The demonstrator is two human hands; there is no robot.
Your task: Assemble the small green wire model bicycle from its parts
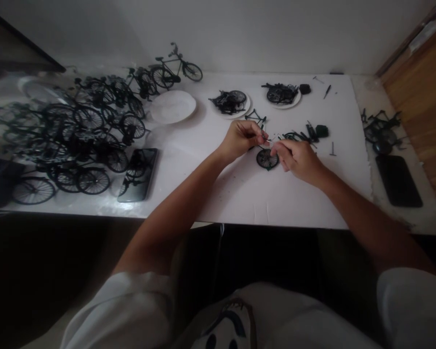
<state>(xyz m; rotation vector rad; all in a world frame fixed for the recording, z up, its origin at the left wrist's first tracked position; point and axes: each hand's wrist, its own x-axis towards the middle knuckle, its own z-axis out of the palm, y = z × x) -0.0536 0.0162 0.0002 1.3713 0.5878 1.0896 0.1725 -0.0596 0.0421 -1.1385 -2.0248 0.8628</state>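
Note:
My left hand is closed in a pinch above the white board, with a small dark part at its fingertips, too small to name. Close beside it, my right hand pinches a thin, shiny metal piece that spans the gap between the two hands. A small black spoked wheel lies below the fingers. Just beyond my left hand sits a dark miniature bicycle frame. Black curved bicycle parts and a dark green block lie beyond my right hand.
Many assembled miniature bicycles crowd the left side. A white plate stands near them; plates of black parts lie behind. One phone is at left, another at right. A small T-shaped tool lies right.

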